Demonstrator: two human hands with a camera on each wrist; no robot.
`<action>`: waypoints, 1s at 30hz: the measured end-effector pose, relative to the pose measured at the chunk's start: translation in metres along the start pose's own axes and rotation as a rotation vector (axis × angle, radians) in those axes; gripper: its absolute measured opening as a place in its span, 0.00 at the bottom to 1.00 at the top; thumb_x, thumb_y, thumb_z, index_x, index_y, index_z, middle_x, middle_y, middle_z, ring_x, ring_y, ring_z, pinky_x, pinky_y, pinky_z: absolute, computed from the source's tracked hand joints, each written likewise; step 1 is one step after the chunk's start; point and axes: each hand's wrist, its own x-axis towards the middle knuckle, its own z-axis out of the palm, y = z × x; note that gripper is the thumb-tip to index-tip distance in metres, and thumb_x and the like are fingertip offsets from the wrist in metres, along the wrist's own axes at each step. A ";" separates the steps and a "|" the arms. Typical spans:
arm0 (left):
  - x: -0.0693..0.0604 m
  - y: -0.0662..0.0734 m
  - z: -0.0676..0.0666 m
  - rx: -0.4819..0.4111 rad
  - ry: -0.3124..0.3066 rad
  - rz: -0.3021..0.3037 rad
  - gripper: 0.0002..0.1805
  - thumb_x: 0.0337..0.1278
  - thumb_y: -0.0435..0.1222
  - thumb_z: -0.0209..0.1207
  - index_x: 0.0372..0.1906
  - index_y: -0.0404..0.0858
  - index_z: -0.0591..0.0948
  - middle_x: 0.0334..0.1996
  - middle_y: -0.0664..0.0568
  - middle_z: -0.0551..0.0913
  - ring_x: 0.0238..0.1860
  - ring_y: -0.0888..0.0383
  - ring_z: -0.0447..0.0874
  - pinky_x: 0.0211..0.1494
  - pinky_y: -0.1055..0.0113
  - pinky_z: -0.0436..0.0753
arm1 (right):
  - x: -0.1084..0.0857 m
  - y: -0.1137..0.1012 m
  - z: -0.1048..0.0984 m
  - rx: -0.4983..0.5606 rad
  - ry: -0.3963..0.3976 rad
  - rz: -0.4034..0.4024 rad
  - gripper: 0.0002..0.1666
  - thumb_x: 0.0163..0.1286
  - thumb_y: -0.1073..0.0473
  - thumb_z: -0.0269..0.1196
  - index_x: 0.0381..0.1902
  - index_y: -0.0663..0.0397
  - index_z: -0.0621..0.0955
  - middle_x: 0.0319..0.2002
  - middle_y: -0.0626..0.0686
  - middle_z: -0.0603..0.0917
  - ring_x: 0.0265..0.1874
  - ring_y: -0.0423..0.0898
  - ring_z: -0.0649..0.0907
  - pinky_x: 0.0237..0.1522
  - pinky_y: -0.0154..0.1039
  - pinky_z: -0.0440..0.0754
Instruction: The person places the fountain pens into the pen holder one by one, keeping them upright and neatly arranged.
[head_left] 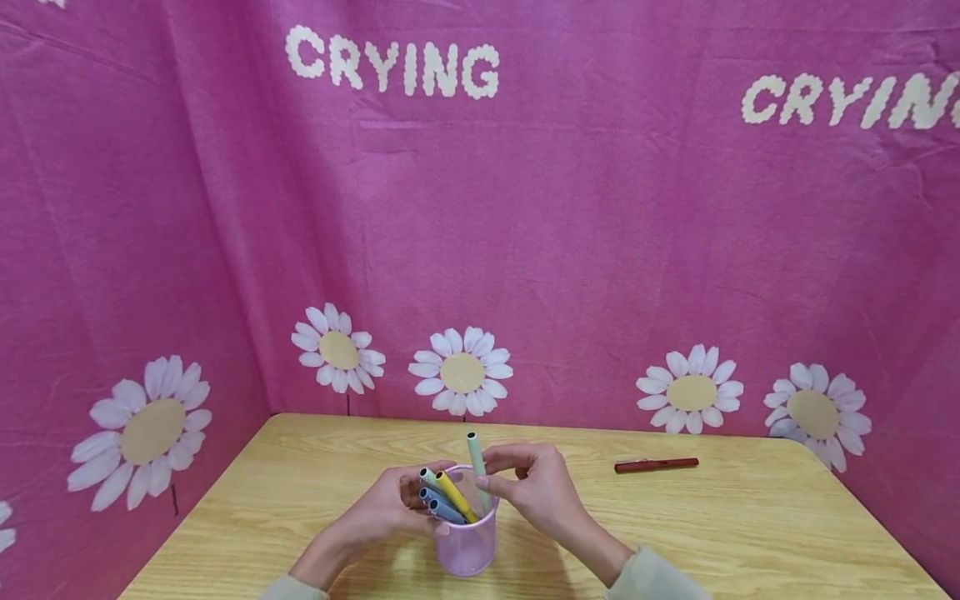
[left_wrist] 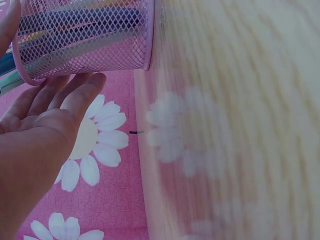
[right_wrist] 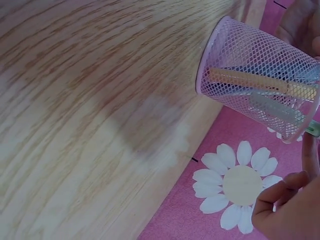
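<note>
A pink mesh pen cup [head_left: 467, 550] stands upright on the table, holding several markers. My left hand [head_left: 386, 504] holds the cup near its rim from the left, fingers on one side and thumb on the other. In the left wrist view its fingers [left_wrist: 65, 100] rest against the mesh wall. Leaning toward that hand are a yellow marker [head_left: 456, 496] and several blue and green ones. My right hand [head_left: 540, 492] pinches a pale green marker [head_left: 475, 457] between thumb and forefinger; its lower end is inside the cup, seen through the mesh in the right wrist view.
A dark red pen [head_left: 656, 466] with a clip lies on the wooden table [head_left: 750, 533], to the right of the cup. Behind and at the sides hangs a pink cloth [head_left: 570, 250] printed with daisies and white letters.
</note>
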 end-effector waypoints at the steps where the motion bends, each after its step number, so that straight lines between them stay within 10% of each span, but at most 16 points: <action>1: 0.000 0.000 0.000 -0.004 0.001 -0.004 0.41 0.55 0.30 0.76 0.75 0.33 0.74 0.62 0.40 0.84 0.57 0.49 0.83 0.61 0.59 0.80 | 0.000 0.001 0.000 -0.011 -0.005 -0.002 0.12 0.57 0.64 0.80 0.40 0.53 0.92 0.34 0.47 0.92 0.32 0.41 0.78 0.31 0.32 0.68; 30: -0.002 0.003 0.004 -0.006 0.047 -0.012 0.37 0.52 0.28 0.76 0.69 0.28 0.77 0.50 0.44 0.87 0.51 0.51 0.84 0.59 0.63 0.81 | -0.029 0.007 -0.055 -0.139 -0.027 -0.038 0.09 0.58 0.64 0.80 0.35 0.46 0.93 0.33 0.42 0.90 0.25 0.37 0.74 0.28 0.29 0.69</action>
